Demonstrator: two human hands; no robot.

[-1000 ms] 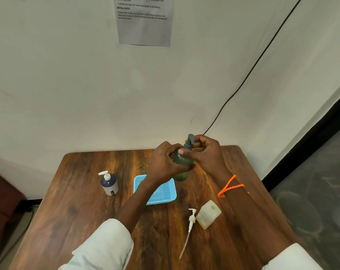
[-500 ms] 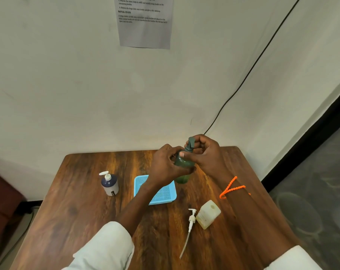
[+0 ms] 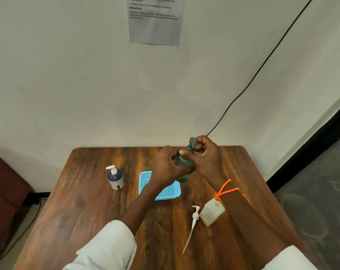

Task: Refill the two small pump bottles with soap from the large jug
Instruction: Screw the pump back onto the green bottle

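Note:
I hold a small green pump bottle [image 3: 182,172] above the far middle of the wooden table [image 3: 83,207]. My left hand [image 3: 166,165] wraps its body. My right hand [image 3: 206,158] grips its dark green pump head [image 3: 191,144] and collar. A second small pump bottle [image 3: 115,178], dark blue and white with a white pump, stands upright at the left. A pale yellowish jug [image 3: 212,211] stands at the front right with its neck open. A loose white pump with a long tube [image 3: 193,223] lies just left of the jug.
A light blue mesh tray [image 3: 165,192] lies on the table under my left wrist. A black cable [image 3: 262,65] runs down the wall behind the table. A printed sheet [image 3: 155,20] is stuck on the wall. A dark red seat [image 3: 3,191] is at the left.
Both hands stay on the green bottle; my right fingers have shifted slightly around the pump collar. Everything on the table has stayed put.

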